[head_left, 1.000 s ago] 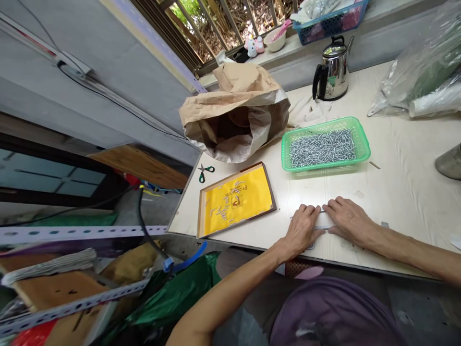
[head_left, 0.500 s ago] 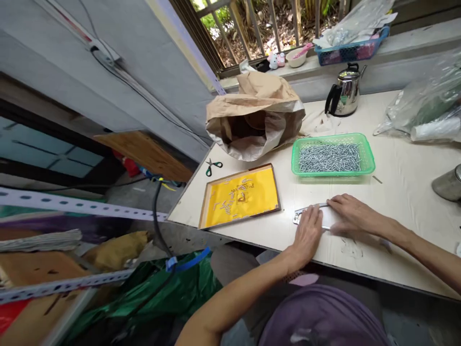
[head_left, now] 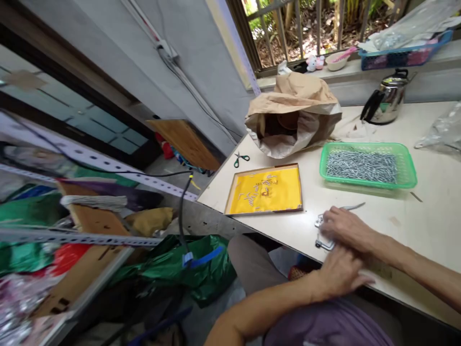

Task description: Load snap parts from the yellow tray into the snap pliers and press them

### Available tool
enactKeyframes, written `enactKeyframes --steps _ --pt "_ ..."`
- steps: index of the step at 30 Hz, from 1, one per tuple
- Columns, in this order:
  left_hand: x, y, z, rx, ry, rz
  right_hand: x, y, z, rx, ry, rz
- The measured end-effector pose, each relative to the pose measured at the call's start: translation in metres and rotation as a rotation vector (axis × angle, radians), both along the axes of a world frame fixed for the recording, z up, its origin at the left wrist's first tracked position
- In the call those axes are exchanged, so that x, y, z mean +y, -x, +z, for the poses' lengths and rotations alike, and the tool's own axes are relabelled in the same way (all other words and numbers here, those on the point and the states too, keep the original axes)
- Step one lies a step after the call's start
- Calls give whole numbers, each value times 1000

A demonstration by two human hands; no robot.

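Note:
A silver metal hand tool [head_left: 355, 207] lies at the table's front part, with a slim curved handle pointing right and a jointed, hooked end to the left. My right hand [head_left: 347, 228] is closed over its middle, hiding most of it. Just below, my left hand [head_left: 340, 269] has its fingers curled in beside the right hand, thumb out to the side. What those fingers hold is hidden and slightly blurred. Behind the hands stands a green plastic basket [head_left: 405, 184] filled with small metal pins or rivets. A shallow tray with a yellow lining [head_left: 284, 192] lies to the left, several small metal pieces scattered in it.
Small scissors [head_left: 241, 158] lie near the table's left edge. An open brown paper sack [head_left: 306, 103] and a steel kettle [head_left: 393, 98] stand at the back. Plastic bags [head_left: 444, 132] are at the right. Below left, a metal rack [head_left: 104, 235] and green sacking [head_left: 173, 269] crowd the floor.
The view has swung left. The metal tool, earlier lying flat under both hands, now has its arms spread apart. My left hand has drawn back below the right hand.

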State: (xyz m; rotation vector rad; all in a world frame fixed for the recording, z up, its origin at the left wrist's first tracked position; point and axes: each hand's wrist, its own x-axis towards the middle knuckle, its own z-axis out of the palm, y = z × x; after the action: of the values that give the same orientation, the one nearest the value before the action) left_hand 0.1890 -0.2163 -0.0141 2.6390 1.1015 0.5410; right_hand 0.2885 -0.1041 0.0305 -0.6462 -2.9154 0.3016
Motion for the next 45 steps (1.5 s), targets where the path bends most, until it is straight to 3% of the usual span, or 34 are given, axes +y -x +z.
enactKeyframes --steps 4,6,8,10,12,14,16,18,22,26,30,33,35,37,39,42,45 --pt "-18 28 1 23 -85 -2 -9 23 -25 155 -157 228" --pt "-15 59 8 54 -118 57 -7 32 -39 266 -212 254" --pt "1 100 19 59 -152 197 -6 40 -43 349 -229 244" --pt "28 143 33 27 -173 576 -6 42 -32 402 -223 205" --pt "60 181 46 24 -105 925 0 36 -9 476 -202 168" --pt "90 207 56 94 50 1105 16 22 20 592 -200 110" --pt "113 219 61 207 214 1173 42 5 44 616 -278 -98" --pt "127 220 64 285 317 1191 67 -12 60 623 -427 -354" --pt "138 219 60 275 399 1111 86 -41 66 169 -294 -607" --pt "145 226 46 398 403 1028 46 -50 55 138 -102 -542" --pt "143 222 53 471 423 1010 -18 -47 35 99 170 -363" --pt "134 208 66 366 367 1043 -50 -49 12 79 235 -381" --pt "121 190 72 151 335 1022 -59 -49 -3 84 216 -421" --pt "103 165 73 -87 496 946 -62 -48 -13 76 183 -436" --pt "84 137 69 -250 762 881 -62 -47 -17 62 155 -431" --pt "63 104 58 -367 1082 822 -60 -45 -14 37 144 -424" --pt "57 88 49 -395 1201 826 -60 -43 -10 -2 146 -430"
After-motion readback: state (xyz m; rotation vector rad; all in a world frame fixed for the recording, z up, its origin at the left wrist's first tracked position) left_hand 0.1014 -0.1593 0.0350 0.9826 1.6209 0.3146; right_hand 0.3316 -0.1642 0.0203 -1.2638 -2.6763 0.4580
